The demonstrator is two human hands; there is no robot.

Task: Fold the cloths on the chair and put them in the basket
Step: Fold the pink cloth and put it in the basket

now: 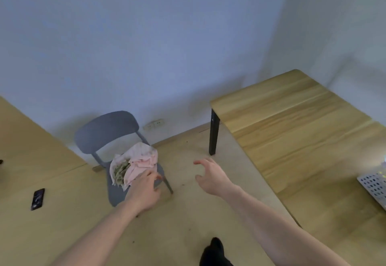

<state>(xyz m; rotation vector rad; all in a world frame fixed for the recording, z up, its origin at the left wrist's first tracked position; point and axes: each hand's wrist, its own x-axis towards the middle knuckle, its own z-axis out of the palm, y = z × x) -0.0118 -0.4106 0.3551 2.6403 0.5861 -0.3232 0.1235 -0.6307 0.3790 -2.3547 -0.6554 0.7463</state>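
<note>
Crumpled pink cloths point(139, 166), grey chair point(104, 130)

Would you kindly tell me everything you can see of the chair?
The chair is grey, seemingly moulded plastic, with a curved backrest on two slim struts, a flat seat and thin legs, one clearly visible at the front right. It stands upright on the wooden floor, backrest toward the wall. A crumpled pile of cloths, pink and greenish, lies on the seat. The left hand reaches over the seat's front and touches the cloths; whether it touches the chair is unclear.
</note>
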